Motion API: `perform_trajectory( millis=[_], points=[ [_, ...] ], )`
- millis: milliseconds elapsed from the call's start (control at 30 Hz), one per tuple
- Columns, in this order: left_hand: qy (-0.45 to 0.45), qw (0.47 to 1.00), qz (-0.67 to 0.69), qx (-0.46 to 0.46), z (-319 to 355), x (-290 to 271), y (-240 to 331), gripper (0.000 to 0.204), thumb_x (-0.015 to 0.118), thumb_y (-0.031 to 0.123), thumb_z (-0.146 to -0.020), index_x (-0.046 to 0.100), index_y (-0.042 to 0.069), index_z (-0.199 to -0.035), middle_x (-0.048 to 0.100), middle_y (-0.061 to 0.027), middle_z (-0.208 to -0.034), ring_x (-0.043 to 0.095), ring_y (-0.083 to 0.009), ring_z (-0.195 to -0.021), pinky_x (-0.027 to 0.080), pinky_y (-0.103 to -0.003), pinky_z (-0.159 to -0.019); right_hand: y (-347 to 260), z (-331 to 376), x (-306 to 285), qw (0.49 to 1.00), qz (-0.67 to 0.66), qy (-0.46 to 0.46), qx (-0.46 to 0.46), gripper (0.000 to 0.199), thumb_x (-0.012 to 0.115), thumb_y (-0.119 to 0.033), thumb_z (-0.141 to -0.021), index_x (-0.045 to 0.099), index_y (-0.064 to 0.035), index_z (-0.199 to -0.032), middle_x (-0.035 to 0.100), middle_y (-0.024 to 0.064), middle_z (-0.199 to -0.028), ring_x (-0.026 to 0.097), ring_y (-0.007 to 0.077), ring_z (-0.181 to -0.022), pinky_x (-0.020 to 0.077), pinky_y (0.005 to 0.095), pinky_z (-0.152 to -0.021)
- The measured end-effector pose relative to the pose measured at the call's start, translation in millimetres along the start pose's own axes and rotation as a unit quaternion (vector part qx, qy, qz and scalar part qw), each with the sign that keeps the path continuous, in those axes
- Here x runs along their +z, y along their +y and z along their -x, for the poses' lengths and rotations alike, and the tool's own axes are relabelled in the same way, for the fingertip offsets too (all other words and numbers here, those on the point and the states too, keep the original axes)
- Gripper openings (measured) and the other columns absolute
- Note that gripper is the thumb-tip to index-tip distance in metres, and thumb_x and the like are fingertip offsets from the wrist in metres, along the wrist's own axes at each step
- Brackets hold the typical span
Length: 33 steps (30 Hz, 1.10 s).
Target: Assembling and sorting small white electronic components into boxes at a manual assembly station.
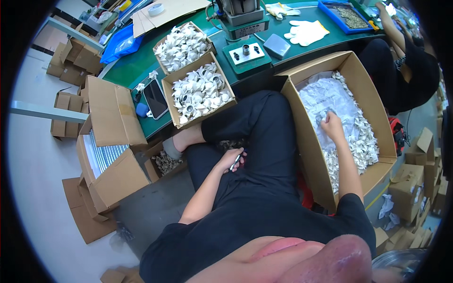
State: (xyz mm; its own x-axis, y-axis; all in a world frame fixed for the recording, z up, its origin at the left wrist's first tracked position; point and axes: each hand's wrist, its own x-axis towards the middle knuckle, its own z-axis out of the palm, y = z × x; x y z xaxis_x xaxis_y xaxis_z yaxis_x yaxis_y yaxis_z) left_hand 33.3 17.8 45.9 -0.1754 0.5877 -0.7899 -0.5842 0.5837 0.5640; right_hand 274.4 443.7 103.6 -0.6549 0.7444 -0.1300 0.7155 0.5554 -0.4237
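To my right stands a large cardboard box (309, 155) holding many small white star-shaped parts (365, 148). A clear plastic bag (318, 94) lies over part of them. My right hand (332, 125) is inside this box, its fingers closed on the bag's crumpled plastic. Over my lap, my left hand (231, 160) is closed around a slim silver-and-black tool (235, 162), whose exact kind I cannot make out. Ahead, at the bench edge, a smaller open box (204, 119) is filled with similar white parts, some with dark round centres.
Behind the smaller box sits another box of white parts (184, 45). The green bench carries a press (243, 30), a metal fixture (245, 53), white gloves (306, 33) and a phone (155, 99). An open carton (120, 177) stands left. Another person (406, 70) sits at right.
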Motion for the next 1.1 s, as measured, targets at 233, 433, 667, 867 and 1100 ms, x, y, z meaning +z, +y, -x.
perform_trajectory(
  millis=[233,433,667,867,1100],
  points=[
    [-0.015,1.000,-0.013,0.002,-2.8,-0.1,-2.4,0.039,0.049,0.042,-0.107,0.058,0.004,-0.103,0.058,-0.0036,-0.067,0.045,-0.0110,-0.040,0.036,-0.026,-0.034,17.5,0.7,16.0,0.993,-0.014,0.016,-0.115,0.049,0.076,-0.021,-0.080,0.065,-0.0017,-0.124,0.066,0.0236,-0.120,0.063,0.0400,-0.111,0.0503,0.0467,-0.098],
    [-0.025,0.999,-0.043,-0.021,-12.3,-2.9,-3.4,0.038,0.049,0.041,-0.107,0.055,0.005,-0.097,0.057,-0.0054,-0.066,0.045,-0.0118,-0.039,0.035,-0.027,-0.034,-77.8,-24.6,-89.8,0.948,-0.232,0.172,-0.138,0.032,0.080,-0.026,-0.083,0.073,-0.0031,-0.104,0.069,0.0095,-0.095,0.068,0.0189,-0.092,0.0561,0.0307,-0.079],
    [-0.029,0.997,-0.073,-0.028,-29.0,2.0,-2.4,0.038,0.048,0.041,-0.107,0.056,0.006,-0.097,0.057,-0.0055,-0.066,0.044,-0.0122,-0.038,0.035,-0.028,-0.033,-244.5,-95.4,-69.2,0.857,-0.411,0.192,-0.243,0.031,0.080,-0.023,-0.083,0.075,-0.0010,-0.104,0.074,0.0109,-0.093,0.068,0.0146,-0.076,0.0550,0.0296,-0.071],
    [0.007,1.000,-0.017,0.006,-6.3,7.4,-1.3,0.039,0.048,0.041,-0.107,0.058,0.006,-0.097,0.057,-0.0042,-0.063,0.045,-0.0116,-0.037,0.035,-0.026,-0.033,-319.2,-118.7,-17.5,0.872,-0.340,0.182,-0.302,0.022,0.077,-0.020,-0.082,0.074,-0.0024,-0.096,0.072,0.0189,-0.092,0.069,0.0335,-0.089,0.0544,0.0412,-0.082],
    [-0.014,1.000,-0.025,0.011,-18.9,3.5,5.8,0.038,0.046,0.042,-0.108,0.057,0.006,-0.102,0.059,-0.0023,-0.068,0.044,-0.0102,-0.039,0.035,-0.026,-0.034,-312.9,-139.4,-26.0,0.855,-0.321,0.244,-0.328,0.019,0.071,-0.003,-0.085,0.073,-0.0030,-0.105,0.074,0.0160,-0.101,0.072,0.0297,-0.086,0.0578,0.0366,-0.073]
  ],
)
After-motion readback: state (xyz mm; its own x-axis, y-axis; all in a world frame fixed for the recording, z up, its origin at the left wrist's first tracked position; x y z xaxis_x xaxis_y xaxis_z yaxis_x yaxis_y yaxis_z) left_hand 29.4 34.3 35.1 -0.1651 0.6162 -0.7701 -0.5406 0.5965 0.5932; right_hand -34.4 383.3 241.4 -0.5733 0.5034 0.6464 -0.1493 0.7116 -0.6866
